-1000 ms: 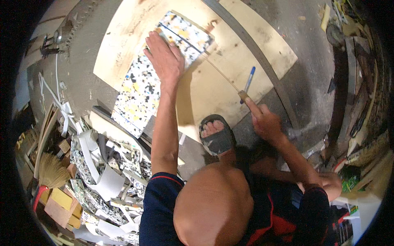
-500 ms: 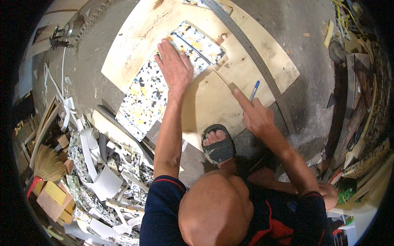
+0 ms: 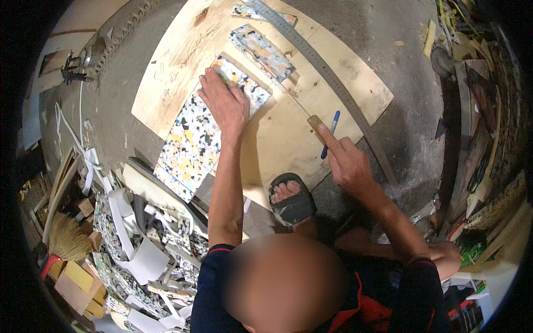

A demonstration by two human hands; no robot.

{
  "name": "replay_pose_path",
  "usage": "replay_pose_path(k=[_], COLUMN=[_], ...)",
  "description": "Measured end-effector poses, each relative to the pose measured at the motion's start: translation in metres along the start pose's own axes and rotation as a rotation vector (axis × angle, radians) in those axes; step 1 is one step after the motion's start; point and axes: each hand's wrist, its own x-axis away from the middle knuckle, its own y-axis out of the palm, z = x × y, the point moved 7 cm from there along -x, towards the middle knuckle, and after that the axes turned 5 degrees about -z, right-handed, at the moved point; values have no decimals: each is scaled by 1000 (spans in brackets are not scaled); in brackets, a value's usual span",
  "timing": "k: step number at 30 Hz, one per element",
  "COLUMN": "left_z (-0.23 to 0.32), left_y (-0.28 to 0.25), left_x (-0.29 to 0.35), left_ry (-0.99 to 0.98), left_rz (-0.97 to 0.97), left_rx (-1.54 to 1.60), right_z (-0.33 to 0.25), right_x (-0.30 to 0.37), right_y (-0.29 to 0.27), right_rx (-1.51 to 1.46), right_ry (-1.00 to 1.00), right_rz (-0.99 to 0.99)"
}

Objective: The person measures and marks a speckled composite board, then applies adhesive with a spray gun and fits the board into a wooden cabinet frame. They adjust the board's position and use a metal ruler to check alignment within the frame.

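Note:
My left hand (image 3: 225,104) lies flat with fingers stretched on a speckled foam slab (image 3: 191,141), white with black, yellow and blue flecks. In my right hand (image 3: 348,161) is a long thin-bladed knife (image 3: 315,121) with a wooden handle; the index finger stretches along the handle. Its blade points up and left, by the lower edge of a cut foam strip (image 3: 262,50), which sits apart from the slab across a narrow gap. A blue pen (image 3: 336,119) lies beside my right hand, partly under the index finger.
Beneath the foam is a pale plywood board (image 3: 183,61) with handwriting. A long metal ruler (image 3: 327,75) crosses it, near another foam piece (image 3: 277,15). My sandalled foot (image 3: 290,197) is at its near edge. Foam scraps (image 3: 141,261) and a broom (image 3: 69,236) are at lower left.
The foam strip has come apart from the slab, opening a gap where the cut line was. The knife has shifted slightly down and shows more of the pen. The whole view has shifted a little.

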Motion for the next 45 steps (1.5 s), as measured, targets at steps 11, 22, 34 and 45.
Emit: replay_pose_path(k=[11,22,34,45], left_z=[33,73,65,13], left_y=[-7,25,55,-179], left_x=[-50,-158,-184,-45], left_ry=[348,525,561,114], left_rz=[-236,-667,-551,65], left_rx=[-64,-322,-364,176], right_z=[98,121,174,288], right_x=[7,-40,-22,93], right_y=[-54,-13,-46,-97], right_rx=[79,47,-288,166], right_ry=[465,528,514,795], right_rz=[338,245,353,455])
